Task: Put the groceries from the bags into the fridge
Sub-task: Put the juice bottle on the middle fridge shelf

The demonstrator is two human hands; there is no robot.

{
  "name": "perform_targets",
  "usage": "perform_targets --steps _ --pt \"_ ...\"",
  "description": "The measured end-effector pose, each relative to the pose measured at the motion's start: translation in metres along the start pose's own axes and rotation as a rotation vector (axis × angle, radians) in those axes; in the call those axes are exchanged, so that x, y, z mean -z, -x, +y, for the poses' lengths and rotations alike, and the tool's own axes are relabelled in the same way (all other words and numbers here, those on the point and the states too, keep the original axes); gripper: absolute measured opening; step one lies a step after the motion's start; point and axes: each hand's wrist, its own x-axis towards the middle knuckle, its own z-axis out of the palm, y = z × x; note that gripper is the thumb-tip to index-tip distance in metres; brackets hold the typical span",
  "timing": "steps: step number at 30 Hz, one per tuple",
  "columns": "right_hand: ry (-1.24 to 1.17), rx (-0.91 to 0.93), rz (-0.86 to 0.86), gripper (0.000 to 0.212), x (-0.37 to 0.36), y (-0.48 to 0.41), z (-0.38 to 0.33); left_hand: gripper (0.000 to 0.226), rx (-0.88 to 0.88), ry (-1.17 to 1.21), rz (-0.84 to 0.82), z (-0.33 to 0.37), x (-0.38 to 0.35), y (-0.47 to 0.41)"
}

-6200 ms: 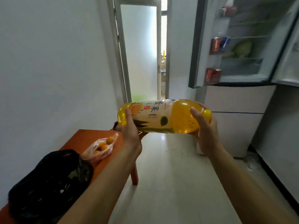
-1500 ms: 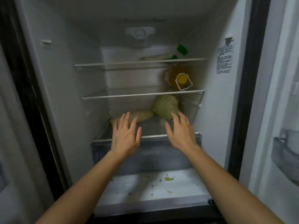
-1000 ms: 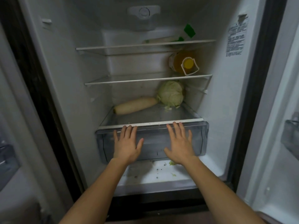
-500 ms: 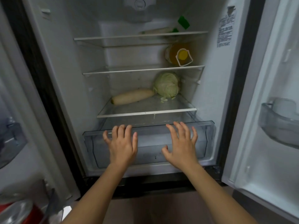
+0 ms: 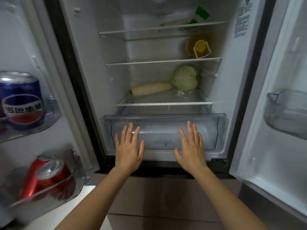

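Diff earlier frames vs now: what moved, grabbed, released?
Juice bottle, earlier held in both hands, now lies released on the middle shelf. Left hand and right hand moved to the crisper drawer front, fingers straight; the drawer seems slid outward. Cabbage and radish unchanged.

Bare left hand and right hand, slim fingers, short nails, bare forearms.

— What sits where in the fridge?
— The drawer is at the bottom. On the shelf above it, a radish lies just left of a cabbage. One shelf up, at the right, a bottle lies cap forward. On the top shelf, right rear, there's possibly a carton, half hidden.
— And the left door?
— An upright can in the upper bin, a tilted can in the lower.
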Motion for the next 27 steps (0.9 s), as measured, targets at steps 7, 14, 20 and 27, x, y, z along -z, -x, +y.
perform_targets --steps 7,14,20,27 --pt "-0.071 -0.021 -0.112 0.075 -0.017 0.046 -0.037 0.059 0.129 -0.056 -0.097 -0.035 0.03 0.086" --pt "-0.19 0.037 -0.073 0.088 0.005 0.066 -0.141 0.054 0.06 -0.05 0.046 -0.07 0.119 0.149" --pt "-0.343 0.199 -0.057 0.095 0.022 0.13 -0.293 0.054 0.182 -0.209 0.097 -0.162 0.226 0.277" --pt "-0.494 0.5 -0.222 0.096 0.029 0.273 -0.502 0.054 0.562 -0.398 0.077 -0.277 0.375 0.484"
